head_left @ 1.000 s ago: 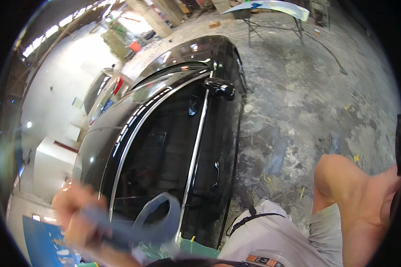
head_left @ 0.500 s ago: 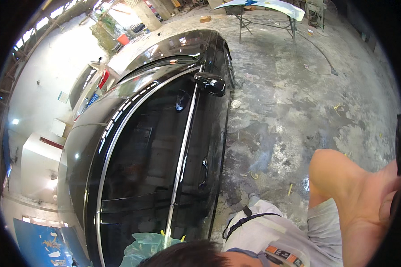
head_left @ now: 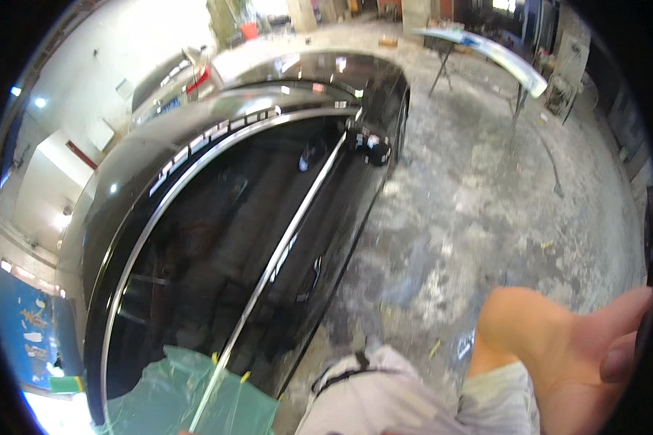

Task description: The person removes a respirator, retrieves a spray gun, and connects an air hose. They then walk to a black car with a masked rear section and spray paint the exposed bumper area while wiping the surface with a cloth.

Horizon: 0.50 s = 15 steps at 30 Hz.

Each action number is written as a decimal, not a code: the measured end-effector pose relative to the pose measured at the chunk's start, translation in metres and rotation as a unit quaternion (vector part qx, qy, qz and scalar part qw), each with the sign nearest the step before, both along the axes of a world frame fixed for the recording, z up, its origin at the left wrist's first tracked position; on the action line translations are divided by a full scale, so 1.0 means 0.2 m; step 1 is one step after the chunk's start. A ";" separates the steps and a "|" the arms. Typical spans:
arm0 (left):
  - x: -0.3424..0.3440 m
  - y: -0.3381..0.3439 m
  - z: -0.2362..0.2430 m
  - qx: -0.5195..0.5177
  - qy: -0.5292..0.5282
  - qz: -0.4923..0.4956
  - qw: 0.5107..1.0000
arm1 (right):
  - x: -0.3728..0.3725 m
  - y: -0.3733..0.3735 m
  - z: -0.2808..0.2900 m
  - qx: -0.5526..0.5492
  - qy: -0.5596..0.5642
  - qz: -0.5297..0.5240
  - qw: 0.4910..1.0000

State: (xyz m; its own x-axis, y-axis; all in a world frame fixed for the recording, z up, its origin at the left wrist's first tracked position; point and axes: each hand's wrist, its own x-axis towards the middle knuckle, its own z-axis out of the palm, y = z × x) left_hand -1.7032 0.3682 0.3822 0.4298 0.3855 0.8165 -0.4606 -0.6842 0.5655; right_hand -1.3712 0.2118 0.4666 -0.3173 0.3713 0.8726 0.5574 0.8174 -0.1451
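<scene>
While right fingers (head_left: 618,361) partly show, the car (head_left: 257,232) stands to their left.

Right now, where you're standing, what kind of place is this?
Probably a car repair or paint workshop. A thin green sheet is on the side of a black car, and a curved panel is propped above the patchy, stained floor.

Part of the right hand (head_left: 618,348) seems lost in the dark rim. The lower edge crops the green film (head_left: 170,395) and the car (head_left: 218,232). Far off, the panel (head_left: 498,56) is blurred; the yellow scrap (head_left: 434,348) on the floor (head_left: 450,225) is too small to identify.
</scene>
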 end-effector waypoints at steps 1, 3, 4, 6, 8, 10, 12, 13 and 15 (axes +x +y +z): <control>0.05 -0.03 0.01 0.011 -0.009 0.001 1.000 | 0.01 -0.01 -0.02 0.011 -0.003 -0.006 1.000; 0.12 -0.12 -0.01 0.022 -0.034 0.014 0.999 | 0.06 -0.02 -0.04 0.020 -0.008 -0.013 1.000; 0.14 -0.18 -0.03 0.024 -0.051 0.031 0.998 | 0.09 -0.02 -0.06 0.018 -0.009 -0.017 1.000; 0.15 -0.26 -0.09 0.023 -0.070 0.063 0.995 | 0.15 -0.02 -0.10 0.008 -0.021 -0.017 1.000; 0.11 -0.19 -0.11 0.083 0.075 -0.176 0.978 | 0.20 -0.01 -0.12 0.004 -0.020 -0.024 0.999; 0.12 -0.20 -0.13 0.128 0.012 -0.147 0.981 | 0.24 -0.01 -0.13 0.006 -0.007 -0.019 1.000; 0.16 -0.17 -0.14 0.144 -0.013 -0.145 0.979 | 0.28 -0.03 -0.14 0.011 -0.007 -0.017 1.000; 0.19 -0.15 -0.12 0.135 0.021 -0.143 0.980 | 0.31 -0.04 -0.16 0.015 -0.014 -0.020 1.000; 0.36 -0.15 -0.16 0.178 -0.054 -0.098 0.978 | 0.35 -0.06 -0.18 0.007 -0.028 -0.027 0.999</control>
